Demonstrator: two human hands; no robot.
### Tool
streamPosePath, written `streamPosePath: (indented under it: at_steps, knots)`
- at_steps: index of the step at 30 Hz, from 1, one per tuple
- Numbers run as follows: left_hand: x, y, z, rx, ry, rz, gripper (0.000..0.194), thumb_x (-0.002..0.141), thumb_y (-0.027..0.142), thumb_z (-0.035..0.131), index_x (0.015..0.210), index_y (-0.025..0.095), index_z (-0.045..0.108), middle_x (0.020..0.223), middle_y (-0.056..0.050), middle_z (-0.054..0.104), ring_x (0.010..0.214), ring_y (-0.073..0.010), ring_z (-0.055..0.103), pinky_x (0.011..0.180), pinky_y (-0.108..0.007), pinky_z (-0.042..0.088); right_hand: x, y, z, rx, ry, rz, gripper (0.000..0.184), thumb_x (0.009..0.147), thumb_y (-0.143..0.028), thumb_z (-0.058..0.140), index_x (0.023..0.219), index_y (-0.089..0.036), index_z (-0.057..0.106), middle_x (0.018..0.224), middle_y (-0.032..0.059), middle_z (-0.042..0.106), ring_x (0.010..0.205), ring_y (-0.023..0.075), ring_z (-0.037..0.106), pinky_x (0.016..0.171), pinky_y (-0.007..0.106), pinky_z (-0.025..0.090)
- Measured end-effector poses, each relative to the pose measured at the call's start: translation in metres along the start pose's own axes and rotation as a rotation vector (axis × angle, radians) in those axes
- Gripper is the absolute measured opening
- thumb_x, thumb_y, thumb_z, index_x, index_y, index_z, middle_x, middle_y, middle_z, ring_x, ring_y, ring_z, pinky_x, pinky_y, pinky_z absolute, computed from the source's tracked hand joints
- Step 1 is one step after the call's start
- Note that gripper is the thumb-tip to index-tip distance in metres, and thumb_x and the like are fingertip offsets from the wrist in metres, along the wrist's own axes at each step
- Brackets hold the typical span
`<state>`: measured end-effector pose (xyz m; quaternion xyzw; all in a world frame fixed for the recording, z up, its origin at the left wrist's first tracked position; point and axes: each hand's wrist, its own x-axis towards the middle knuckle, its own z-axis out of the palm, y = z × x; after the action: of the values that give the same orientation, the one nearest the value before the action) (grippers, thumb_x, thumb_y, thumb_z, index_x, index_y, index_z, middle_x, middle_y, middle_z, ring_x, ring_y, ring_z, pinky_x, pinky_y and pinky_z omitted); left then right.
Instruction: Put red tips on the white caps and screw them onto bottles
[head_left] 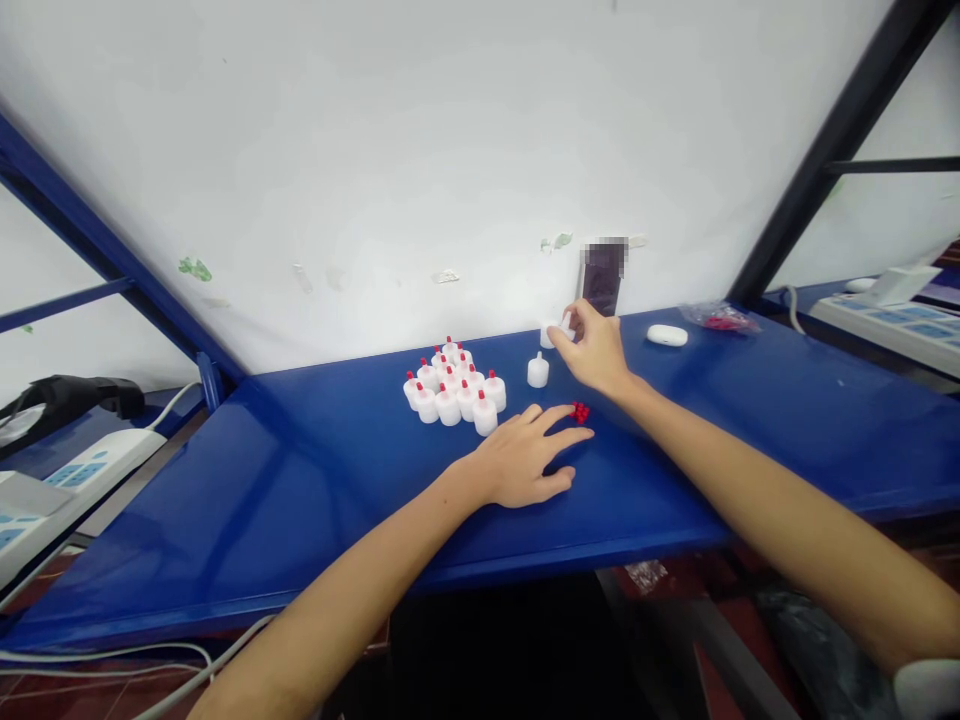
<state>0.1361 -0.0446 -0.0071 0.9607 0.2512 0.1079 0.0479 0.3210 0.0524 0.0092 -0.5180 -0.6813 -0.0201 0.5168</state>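
My right hand (598,347) pinches a small white dropper bottle (568,327) by its upper part, near the back of the table. Right beside it stands another white bottle (547,336), partly hidden by the fingers. A white bottle with a bare nozzle (538,371) stands upright a little nearer to me. My left hand (534,458) lies low over the table with its fingers spread. Its fingertips reach to a small heap of red caps (580,412); whether they touch, I cannot tell. To the left, several white bottles with red caps (450,402) stand close together.
The blue table (322,480) runs along a white wall. A dark phone (602,280) leans on the wall behind my right hand. Farther right lie a white oval case (667,335) and a clear bag with red pieces (720,319). Power strips (82,480) flank the table.
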Motion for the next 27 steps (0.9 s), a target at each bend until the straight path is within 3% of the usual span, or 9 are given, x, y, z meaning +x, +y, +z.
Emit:
streamPosePath:
  at_steps: [4, 11, 16, 22, 27]
  knots:
    - [0.0024, 0.0014, -0.0017, 0.025, -0.022, -0.006, 0.054, 0.095, 0.036, 0.048, 0.147, 0.025, 0.043, 0.157, -0.007, 0.035, 0.098, -0.0251, 0.047, 0.095, -0.043, 0.046, 0.0006, 0.0023, 0.0008, 0.042, 0.007, 0.025, 0.016, 0.078, -0.034, 0.059, 0.076, -0.022, 0.048, 0.06, -0.004, 0.051, 0.053, 0.0148, 0.047, 0.064, 0.031, 0.037]
    - [0.0015, 0.0017, 0.0008, 0.043, 0.004, -0.003, 0.052, 0.095, 0.037, 0.047, 0.146, 0.021, 0.045, 0.147, -0.009, 0.047, 0.103, -0.026, 0.048, 0.097, -0.043, 0.045, -0.0001, 0.0039, 0.0016, 0.099, 0.021, 0.052, 0.016, 0.077, -0.032, 0.06, 0.073, -0.022, 0.048, 0.057, -0.0053, 0.047, 0.052, 0.0133, 0.041, 0.059, 0.029, 0.035]
    - [0.0005, 0.002, 0.003, 0.062, 0.02, -0.006, 0.051, 0.096, 0.037, 0.047, 0.144, 0.02, 0.046, 0.145, -0.01, 0.048, 0.108, -0.0272, 0.049, 0.095, -0.042, 0.047, -0.0032, 0.0004, 0.0019, 0.085, -0.064, -0.034, 0.015, 0.08, -0.034, 0.061, 0.08, -0.022, 0.053, 0.059, -0.0053, 0.046, 0.052, 0.0133, 0.043, 0.058, 0.029, 0.034]
    - [0.0008, 0.0009, 0.0043, 0.071, 0.011, 0.003, 0.052, 0.096, 0.038, 0.047, 0.143, 0.015, 0.049, 0.149, -0.008, 0.048, 0.105, -0.0268, 0.049, 0.095, -0.042, 0.047, -0.0041, 0.0028, 0.0049, 0.074, -0.069, -0.114, 0.013, 0.08, -0.032, 0.06, 0.076, -0.021, 0.056, 0.07, 0.0, 0.058, 0.06, 0.0156, 0.047, 0.061, 0.03, 0.036]
    - [-0.0009, -0.0009, 0.007, 0.048, 0.033, 0.004, 0.05, 0.098, 0.038, 0.046, 0.14, 0.012, 0.052, 0.148, -0.008, 0.051, 0.113, -0.0282, 0.048, 0.1, -0.042, 0.046, -0.0053, 0.004, 0.0066, 0.096, -0.113, -0.134, 0.013, 0.083, -0.031, 0.059, 0.076, -0.021, 0.057, 0.071, 0.0009, 0.06, 0.062, 0.0165, 0.05, 0.062, 0.03, 0.037]
